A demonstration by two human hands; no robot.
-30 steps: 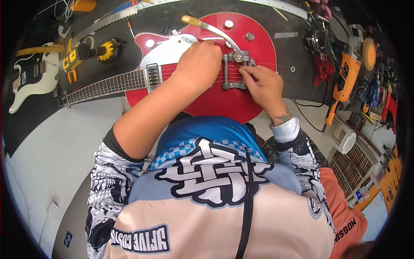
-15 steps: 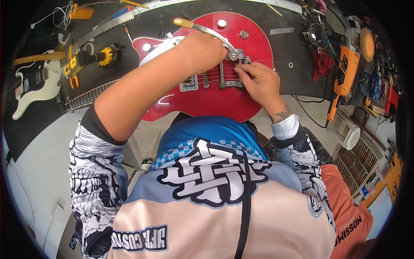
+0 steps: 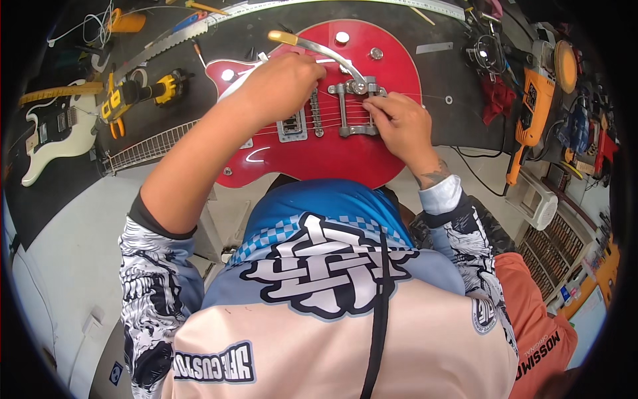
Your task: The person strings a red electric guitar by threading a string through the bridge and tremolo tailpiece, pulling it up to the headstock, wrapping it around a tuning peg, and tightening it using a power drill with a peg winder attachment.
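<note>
A red electric guitar (image 3: 349, 156) lies across the bench, with a white pickguard, metal pickups and a vibrato tailpiece (image 3: 357, 130) whose curved arm (image 3: 325, 53) has a gold-coloured tip. My left hand (image 3: 282, 83) is above the upper body left of the tailpiece, fingers curled over the pickguard and upper strings; what they hold is hidden. My right hand (image 3: 399, 120) is at the tailpiece, thumb and forefinger pinched on what looks like a thin string beside the bar.
Around lie a white guitar (image 3: 43, 159), yellow drill (image 3: 133, 93), saw (image 3: 173, 41), long ruler (image 3: 399, 8), orange power polisher (image 3: 530, 120), red cloth (image 3: 497, 100), small washer (image 3: 449, 100), cables and tools. Salmon-coloured fabric (image 3: 531, 299) is at the lower right.
My left hand moved toward the tailpiece, then back left, uncovering the bridge and a pickup. My right hand stays pinched at the tailpiece.
</note>
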